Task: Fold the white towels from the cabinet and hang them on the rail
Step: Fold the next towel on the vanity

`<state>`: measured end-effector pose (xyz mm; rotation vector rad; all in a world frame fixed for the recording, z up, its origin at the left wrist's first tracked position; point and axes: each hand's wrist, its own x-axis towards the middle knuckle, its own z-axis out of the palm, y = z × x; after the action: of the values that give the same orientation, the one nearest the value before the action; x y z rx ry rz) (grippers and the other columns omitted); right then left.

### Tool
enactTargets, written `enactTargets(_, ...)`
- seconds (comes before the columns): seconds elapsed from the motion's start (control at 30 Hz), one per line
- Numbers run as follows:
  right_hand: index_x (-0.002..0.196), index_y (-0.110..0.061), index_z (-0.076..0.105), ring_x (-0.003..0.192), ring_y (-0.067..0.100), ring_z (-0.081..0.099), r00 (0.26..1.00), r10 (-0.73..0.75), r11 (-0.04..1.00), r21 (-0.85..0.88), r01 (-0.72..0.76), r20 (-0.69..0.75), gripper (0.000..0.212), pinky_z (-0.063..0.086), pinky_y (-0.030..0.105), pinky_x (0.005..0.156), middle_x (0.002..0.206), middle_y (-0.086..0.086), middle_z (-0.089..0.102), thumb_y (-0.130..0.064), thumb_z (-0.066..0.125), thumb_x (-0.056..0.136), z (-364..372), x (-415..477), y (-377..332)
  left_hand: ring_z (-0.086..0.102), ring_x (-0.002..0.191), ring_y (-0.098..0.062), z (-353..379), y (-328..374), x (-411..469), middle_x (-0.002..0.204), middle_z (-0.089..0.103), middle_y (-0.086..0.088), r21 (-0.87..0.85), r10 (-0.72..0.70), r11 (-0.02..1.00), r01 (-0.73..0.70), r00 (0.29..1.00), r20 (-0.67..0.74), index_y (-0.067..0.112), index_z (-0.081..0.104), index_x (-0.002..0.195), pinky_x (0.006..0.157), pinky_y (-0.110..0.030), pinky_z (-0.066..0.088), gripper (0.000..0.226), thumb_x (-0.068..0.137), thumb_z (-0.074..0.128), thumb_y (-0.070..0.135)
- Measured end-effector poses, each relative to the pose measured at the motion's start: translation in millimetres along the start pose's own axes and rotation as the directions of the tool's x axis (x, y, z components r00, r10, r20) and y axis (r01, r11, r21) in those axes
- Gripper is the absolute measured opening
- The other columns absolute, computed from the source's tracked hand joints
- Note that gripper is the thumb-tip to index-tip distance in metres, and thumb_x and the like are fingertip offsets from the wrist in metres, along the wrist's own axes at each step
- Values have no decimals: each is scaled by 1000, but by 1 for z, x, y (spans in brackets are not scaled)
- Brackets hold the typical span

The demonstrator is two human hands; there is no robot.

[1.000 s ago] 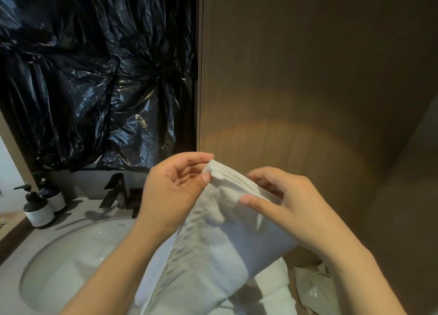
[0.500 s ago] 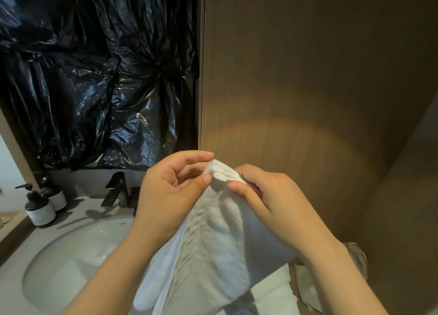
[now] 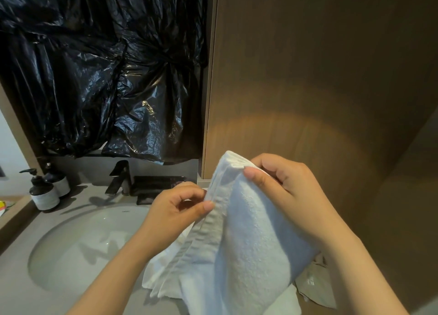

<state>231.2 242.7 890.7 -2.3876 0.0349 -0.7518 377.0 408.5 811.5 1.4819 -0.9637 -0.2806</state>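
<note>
**Folding stage, head view.** Well to the left of the fingers, two pump bottles stand beside a sink, with a dark tap behind it. The hemmed edge of the white towel is pinched between thumb and forefinger of the left hand, the remaining fingers being curled. Above and to the right of that pinch, the stacked top corner is pinched between the thumb and curled fingers of the right hand. The towel is held in the air and hangs below both sets of fingers. The hems appear to be under alignment, and the fold is judged unfinished. Next, the layers would need to be evened and doubled over before hanging. No rail is shown.
</note>
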Motion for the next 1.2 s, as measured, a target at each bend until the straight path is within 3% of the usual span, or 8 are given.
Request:
enactTargets(0.1, 82, -27, 64, 70, 10, 57, 999, 44, 997, 66, -43, -14, 26, 41, 13, 61, 76, -6, 61, -43, 50, 97, 2, -3, 6, 63, 78, -28, 1, -5, -2, 90, 65, -5, 14, -14, 1000, 14, 1000, -10, 14, 68, 85, 73, -39, 53, 17, 83, 71, 30)
enactTargets(0.3, 74, -21, 62, 62, 4, 50, 978, 182, 956, 252, -153, -97, 31, 39, 11, 60, 66, -11, 55, -38, 51, 97, 8, -15, 27, 47, 59, -10, 4, 4, 1, 72, 58, 3, 233, 107, 968, -89, 992, -66, 26, 60, 80, 58, -14, 38, 20, 85, 64, 45)
enactTargets(0.43, 83, -13, 64, 78, 28, 58, 923, 362, 896, 323, -306, -131, 37, 45, 33, 69, 80, 9, 62, -44, 49, 98, 11, -31, 61, 43, 56, 1, 20, -5, 26, 66, 53, 13, 247, 80, 967, -65, 995, -53, 32, 62, 76, 54, -8, 36, 11, 79, 69, 40)
enactTargets(0.63, 64, -14, 46, 58, 15, 41, 696, 692, 722, 164, -672, -190, 41, 34, 30, 58, 60, 2, 44, -33, 47, 100, 35, -83, 155, 53, 78, -12, 81, -85, 47, 96, 59, 2, 645, -137, 761, 69, 989, 56, 19, 67, 96, 71, -25, 42, 19, 83, 73, 32)
enactTargets(0.87, 70, -16, 51, 59, 16, 49, 608, 775, 619, 13, -785, -172, 37, 36, 31, 56, 63, 1, 52, -33, 45, 102, 57, -140, 227, 56, 85, -11, 94, -154, -33, 100, 58, 4, 659, -321, 717, 229, 947, 21, 18, 66, 102, 76, -19, 44, 26, 82, 75, 32)
enactTargets(1.0, 95, -14, 62, 76, 20, 60, 581, 802, 581, -45, -813, -142, 29, 46, 32, 64, 81, 3, 64, -36, 45, 102, 59, -142, 240, 56, 98, -10, 83, -168, -57, 109, 57, 6, 657, -375, 682, 322, 925, -63, 20, 63, 109, 86, -21, 46, 30, 83, 74, 30)
enactTargets(1.1, 134, -11, 51, 112, 28, 59, 545, 823, 536, -99, -839, -158, 39, 50, 39, 89, 126, 10, 60, -31, 50, 100, 62, -139, 240, 57, 102, -11, 75, -174, -70, 112, 56, 7, 611, -421, 677, 410, 897, -136, 22, 62, 111, 87, -20, 45, 31, 84, 74, 30)
enactTargets(1.2, 142, -13, 43, 128, 27, 47, 672, 717, 657, -141, -740, -185, 46, 42, 35, 100, 143, 9, 45, -23, 54, 99, 69, -136, 225, 58, 106, -13, 68, -177, -81, 113, 57, 8, 566, -450, 666, 486, 867, -215, 23, 63, 111, 89, -23, 46, 31, 83, 75, 27)
